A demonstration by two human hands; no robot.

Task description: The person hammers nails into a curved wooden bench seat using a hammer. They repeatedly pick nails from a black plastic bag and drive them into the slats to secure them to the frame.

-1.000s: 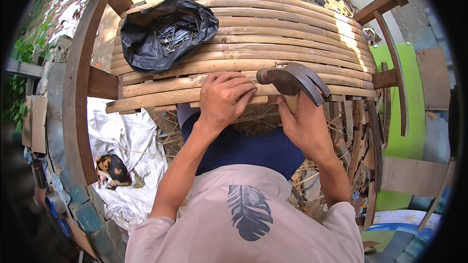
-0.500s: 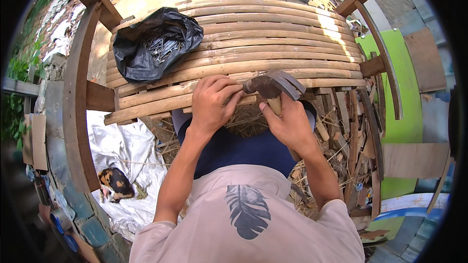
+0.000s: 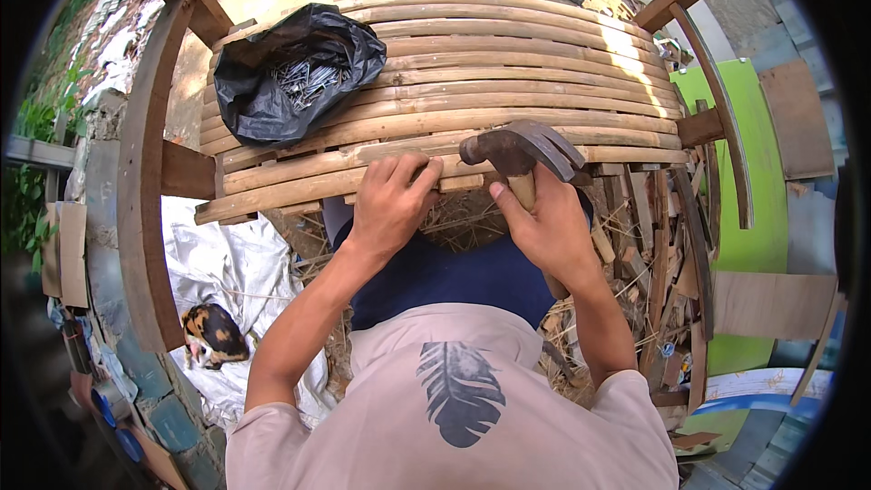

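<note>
My right hand [image 3: 555, 222] grips a claw hammer [image 3: 523, 149] by its wooden handle, close under the dark metal head. The head hovers over the near slats of a bamboo bench [image 3: 508, 56], its striking face turned toward my left hand [image 3: 392, 204]. That hand rests at the bench's near edge with fingers bent and thumb near the forefinger; whatever they pinch, if anything, is too small to make out. Farther back on the left of the slats sits an open black plastic bag [image 3: 259, 118] with many loose nails [image 3: 310, 82] inside.
Dark wooden posts [image 3: 150, 191] frame the bench's left side, and a curved wooden arm [image 3: 717, 109] its right. A calico cat [image 3: 218, 336] lies on a white sheet [image 3: 204, 259] at lower left. Wood scraps [image 3: 649, 263] are piled at right, beside a green panel [image 3: 753, 200].
The hammer head has drawn slightly right, widening the gap to my left fingers. My left hand has shifted a little left along the bench edge. The view has moved slightly.
</note>
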